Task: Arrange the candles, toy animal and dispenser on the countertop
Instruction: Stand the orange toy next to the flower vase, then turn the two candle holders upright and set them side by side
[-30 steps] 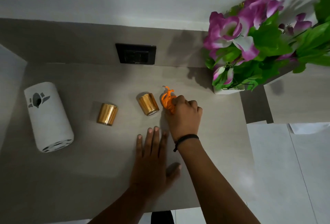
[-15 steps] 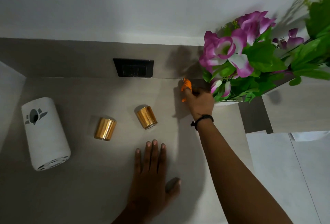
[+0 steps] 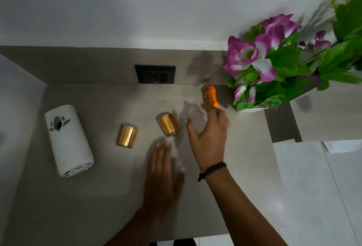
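The toy tiger (image 3: 210, 96) is standing near the far edge of the countertop (image 3: 244, 167), just beside the white flower pot (image 3: 252, 108) at the right. The right hand (image 3: 208, 137) is spread open, its fingertips (image 3: 215, 111) at the tiger's near end; contact cannot be confirmed. The left hand (image 3: 163, 169) is lying flat and empty on the countertop, blurred.

Handling, as judged: the tiger is looking small, light and rigid, and tips easily; a pinch across the body is suiting it. The two gold candles (image 3: 127, 136) (image 3: 168, 124) are lying on their sides mid-countertop, apart from each other. Their shiny walls are likely slippery and possibly glass, so a grasp around the barrel is advisable; they may roll. The white dispenser (image 3: 68, 139) is lying on its side near the left edge, larger, and is calling for a full-hand grip around its body.

Open room is remaining along the near edge and between the dispenser and candles. Leaves (image 3: 284, 63) are overhanging the far right corner.
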Available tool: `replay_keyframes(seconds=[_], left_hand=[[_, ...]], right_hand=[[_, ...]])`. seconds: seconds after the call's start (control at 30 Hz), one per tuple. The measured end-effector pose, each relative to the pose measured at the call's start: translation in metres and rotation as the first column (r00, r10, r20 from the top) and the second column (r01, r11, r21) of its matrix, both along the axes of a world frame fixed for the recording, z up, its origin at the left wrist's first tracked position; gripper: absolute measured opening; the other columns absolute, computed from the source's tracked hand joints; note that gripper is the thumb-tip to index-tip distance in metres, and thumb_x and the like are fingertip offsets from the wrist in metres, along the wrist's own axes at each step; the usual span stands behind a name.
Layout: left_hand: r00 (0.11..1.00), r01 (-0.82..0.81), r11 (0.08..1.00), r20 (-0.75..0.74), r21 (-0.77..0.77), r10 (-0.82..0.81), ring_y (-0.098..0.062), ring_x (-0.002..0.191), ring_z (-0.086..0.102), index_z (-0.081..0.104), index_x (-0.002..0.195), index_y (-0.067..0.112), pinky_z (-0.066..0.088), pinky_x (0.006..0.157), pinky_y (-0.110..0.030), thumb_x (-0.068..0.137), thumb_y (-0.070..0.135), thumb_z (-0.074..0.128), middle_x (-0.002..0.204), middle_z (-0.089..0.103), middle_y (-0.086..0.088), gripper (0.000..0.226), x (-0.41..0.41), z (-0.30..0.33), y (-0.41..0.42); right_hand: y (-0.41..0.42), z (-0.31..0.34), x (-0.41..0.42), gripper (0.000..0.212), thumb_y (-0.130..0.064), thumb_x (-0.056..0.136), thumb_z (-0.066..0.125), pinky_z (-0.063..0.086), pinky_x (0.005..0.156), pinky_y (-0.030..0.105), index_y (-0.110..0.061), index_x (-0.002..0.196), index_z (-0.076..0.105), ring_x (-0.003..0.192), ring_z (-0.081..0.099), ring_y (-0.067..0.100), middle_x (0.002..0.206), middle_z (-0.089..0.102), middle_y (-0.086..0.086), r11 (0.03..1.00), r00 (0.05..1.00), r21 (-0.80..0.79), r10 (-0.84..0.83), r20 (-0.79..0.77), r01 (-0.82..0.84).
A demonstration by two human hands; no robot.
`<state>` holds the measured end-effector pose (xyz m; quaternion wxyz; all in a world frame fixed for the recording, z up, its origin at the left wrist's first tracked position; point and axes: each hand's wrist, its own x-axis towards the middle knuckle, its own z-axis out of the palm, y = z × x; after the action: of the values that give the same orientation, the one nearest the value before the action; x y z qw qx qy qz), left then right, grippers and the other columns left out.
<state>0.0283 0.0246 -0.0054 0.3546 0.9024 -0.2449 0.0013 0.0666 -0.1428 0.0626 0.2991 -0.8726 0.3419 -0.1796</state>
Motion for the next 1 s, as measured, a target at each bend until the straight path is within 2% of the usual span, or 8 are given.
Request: replay_keyframes(seconds=[0.07,0.17,0.27,0.4,0.57,0.73,0.87,1.0], left_hand=[[0.983,-0.178,0.984,0.038,-0.018,0.178,-0.034,0.16,0.038,0.046,0.16,0.003,0.044,0.125,-0.058,0.108,0.038,0.05,0.166,0.048,-0.024,0.063,0.037,0.017,0.012],[0.934,-0.348,0.919,-0.013,0.188,0.356,-0.049,0.142,0.051,0.048,0.158,-0.001,0.047,0.117,-0.059,0.105,0.042,0.061,0.152,0.057,-0.031,0.07,0.101,0.043,0.038],[0.898,-0.213,0.849,-0.245,0.484,0.365,-0.048,0.123,0.066,0.071,0.135,0.008,0.053,0.106,-0.051,0.092,0.052,0.076,0.127,0.073,-0.026,0.062,0.143,0.053,0.05],[0.855,-0.205,0.902,-0.378,0.381,0.354,-0.041,0.106,0.075,0.082,0.105,0.017,0.061,0.092,-0.045,0.083,0.04,0.086,0.108,0.082,-0.015,0.032,0.153,0.051,0.049],[0.813,-0.439,0.891,-0.37,0.117,0.449,-0.037,0.108,0.073,0.073,0.122,0.011,0.047,0.087,-0.031,0.084,0.031,0.091,0.117,0.079,-0.014,0.046,0.157,0.041,0.03],[0.826,-0.496,0.853,-0.391,-0.16,0.407,-0.031,0.119,0.073,0.065,0.134,0.009,0.059,0.102,-0.038,0.087,0.026,0.092,0.128,0.078,-0.012,0.057,0.169,0.036,0.008],[0.839,-0.487,0.853,-0.374,-0.19,0.396,-0.028,0.123,0.072,0.063,0.137,0.007,0.048,0.092,-0.002,0.087,0.023,0.092,0.131,0.076,-0.013,0.06,0.182,0.021,0.001],[0.836,-0.486,0.859,-0.375,-0.163,0.402,-0.032,0.139,0.064,0.053,0.153,0.008,0.052,0.116,-0.035,0.085,0.026,0.093,0.147,0.069,-0.014,0.081,0.188,0.012,0.001]], right_hand=[[0.013,0.001,0.01,0.055,-0.04,0.096,0.075,0.049,0.108,0.042,-0.01,0.14,0.064,0.129,0.057,0.032,0.139,0.063,0.016,0.978,0.978,0.144,0.166,-0.128,-0.148],[0.022,0.002,0.032,0.066,-0.049,0.096,0.074,0.051,0.107,0.043,-0.008,0.146,0.059,0.129,0.06,0.037,0.141,0.062,0.018,0.945,0.914,0.249,0.282,-0.293,-0.212],[0.024,-0.002,0.052,0.063,-0.055,0.093,0.076,0.052,0.1,0.042,-0.006,0.13,0.063,0.12,0.062,0.039,0.129,0.065,0.02,0.93,0.855,0.274,0.341,-0.391,-0.246],[0.025,-0.013,0.067,0.051,-0.047,0.091,0.082,0.051,0.093,0.038,-0.007,0.119,0.068,0.113,0.066,0.035,0.12,0.072,0.017,0.925,0.837,0.282,0.356,-0.415,-0.254],[0.023,-0.017,0.071,0.049,-0.028,0.088,0.085,0.048,0.089,0.03,-0.01,0.129,0.064,0.115,0.069,0.03,0.126,0.074,0.011,0.93,0.978,0.344,0.177,-0.113,-0.129],[0.015,-0.03,0.083,0.052,-0.012,0.087,0.086,0.053,0.098,0.028,-0.007,0.133,0.062,0.121,0.068,0.028,0.131,0.073,0.011,0.931,0.996,0.353,0.081,0.031,-0.087],[0.005,-0.041,0.092,0.057,-0.011,0.086,0.087,0.057,0.111,0.04,-0.005,0.136,0.06,0.126,0.067,0.03,0.135,0.072,0.014,0.934,0.995,0.344,0.073,0.064,-0.091],[0.007,-0.047,0.085,0.081,-0.028,0.086,0.089,0.043,0.124,0.036,-0.008,0.154,0.047,0.145,0.054,0.027,0.156,0.057,0.014,0.911,0.992,0.395,0.103,0.067,-0.121]])
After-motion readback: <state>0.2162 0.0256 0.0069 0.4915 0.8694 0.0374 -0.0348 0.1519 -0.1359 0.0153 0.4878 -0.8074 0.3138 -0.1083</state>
